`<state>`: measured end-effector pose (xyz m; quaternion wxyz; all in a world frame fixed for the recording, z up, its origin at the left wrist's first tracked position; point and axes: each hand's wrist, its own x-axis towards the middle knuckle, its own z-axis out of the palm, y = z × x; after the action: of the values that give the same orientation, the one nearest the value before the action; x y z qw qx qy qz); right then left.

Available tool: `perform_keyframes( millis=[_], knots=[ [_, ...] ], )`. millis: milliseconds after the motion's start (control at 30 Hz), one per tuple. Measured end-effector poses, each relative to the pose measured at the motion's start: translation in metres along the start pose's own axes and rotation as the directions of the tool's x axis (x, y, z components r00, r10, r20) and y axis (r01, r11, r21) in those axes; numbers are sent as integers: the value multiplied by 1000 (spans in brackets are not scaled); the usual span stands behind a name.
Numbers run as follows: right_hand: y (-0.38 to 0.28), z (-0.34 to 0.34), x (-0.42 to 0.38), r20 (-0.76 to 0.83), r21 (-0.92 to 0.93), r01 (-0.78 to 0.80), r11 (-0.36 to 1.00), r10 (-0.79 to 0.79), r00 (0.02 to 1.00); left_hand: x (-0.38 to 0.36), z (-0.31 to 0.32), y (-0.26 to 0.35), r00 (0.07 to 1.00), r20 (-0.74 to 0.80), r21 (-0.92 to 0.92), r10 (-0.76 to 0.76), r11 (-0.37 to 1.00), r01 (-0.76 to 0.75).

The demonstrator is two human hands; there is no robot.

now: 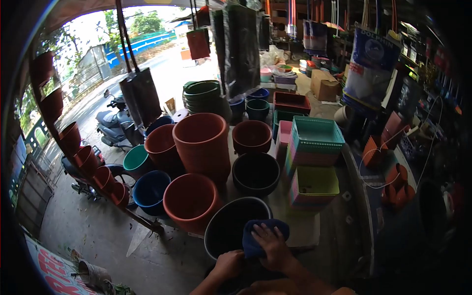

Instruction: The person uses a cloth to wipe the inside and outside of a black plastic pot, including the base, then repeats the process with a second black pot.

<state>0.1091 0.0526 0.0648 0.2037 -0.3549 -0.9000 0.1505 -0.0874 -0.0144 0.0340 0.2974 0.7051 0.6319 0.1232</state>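
The right hand (268,240) presses a blue cloth (253,246) against the rim of a large dark pot (238,221), while the left hand (230,263) grips that rim. Just beyond stand a terracotta-red pot (191,202) and a black pot (255,174).

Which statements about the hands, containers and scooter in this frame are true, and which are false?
1. The right hand rests on a blue cloth. True.
2. The left hand is inside the yellow-green basket. False: it is at the rim of the large dark pot.
3. The turquoise basket is farther from the camera than the yellow-green basket. True.
4. The scooter lies toppled on its side. False: it stands upright.
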Motion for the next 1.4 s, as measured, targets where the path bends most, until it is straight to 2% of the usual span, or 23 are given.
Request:
perform_keyframes(
  millis=[33, 100, 133, 200, 267, 333, 400, 433, 467, 500, 533, 600, 667, 700, 800, 967, 1067, 1200, 1400],
  knots=[
    [11, -5, -3, 0, 2, -23, 1000, 23, 1000, 15, -2, 5, 999, 14, 45, 49, 998, -50],
    [37, -17, -3, 99, -98, -57, 994, 67, 993, 51, -9, 18, 987, 70, 166, 142, 974, -152],
    [51, -21, -3, 104, -98, -64, 993, 74, 992, 68, -13, 25, 987, 78, 160, 142, 975, -153],
    [79, -26, 0, 129, -105, -99, 989, 112, 985, 101, -23, 37, 961, 145, 304, 235, 914, -270],
    [104, -29, 10, 132, -99, -117, 988, 130, 983, 136, -25, 38, 957, 154, 318, 246, 905, -283],
    [128, -30, 24, 138, -92, -133, 987, 145, 980, 169, -29, 34, 931, 100, 376, 351, 853, -362],
    [153, -30, 46, 128, -200, -106, 974, 133, 983, 202, -38, 35, 941, 118, 411, 316, 848, -336],
    [167, -26, 58, 140, -194, -108, 975, 137, 981, 220, -38, 29, 937, 61, 463, 345, 821, -333],
    [183, -18, 70, 66, -153, -109, 982, 120, 991, 239, -38, 24, 926, 7, 512, 378, 794, -328],
    [199, -11, 81, -10, -112, -109, 988, 109, 994, 258, -39, 19, 927, 16, 499, 374, 801, -331],
    [214, -3, 92, 4, -109, -116, 987, 117, 993, 276, -41, 14, 922, -7, 530, 388, 783, -325],
    [239, 12, 118, -78, -173, -120, 978, 108, 991, 310, -43, 0, 920, -27, 560, 390, 769, -310],
    [258, 19, 142, -68, -110, -140, 984, 133, 989, 342, -41, -18, 896, -84, 570, 436, 759, -316],
    [266, 23, 151, -64, -54, -163, 985, 160, 985, 353, -36, -28, 900, -84, 566, 428, 764, -311],
    [290, 42, 173, 8, -87, -174, 981, 176, 984, 385, -23, -55, 898, -123, 561, 422, 776, -288],
    [316, 94, 189, 98, -57, -227, 972, 232, 968, 408, 9, -100, 931, -80, 557, 355, 791, -254],
    [328, 128, 187, 73, -42, -231, 972, 234, 970, 416, 29, -123, 944, -76, 560, 321, 797, -226],
    [336, 141, 190, 135, -54, -281, 958, 286, 949, 426, 39, -131, 960, -18, 535, 280, 813, -228],
    [346, 159, 183, 152, 15, -286, 958, 280, 948, 427, 52, -143, 970, 10, 487, 244, 846, -217]
  ],
)
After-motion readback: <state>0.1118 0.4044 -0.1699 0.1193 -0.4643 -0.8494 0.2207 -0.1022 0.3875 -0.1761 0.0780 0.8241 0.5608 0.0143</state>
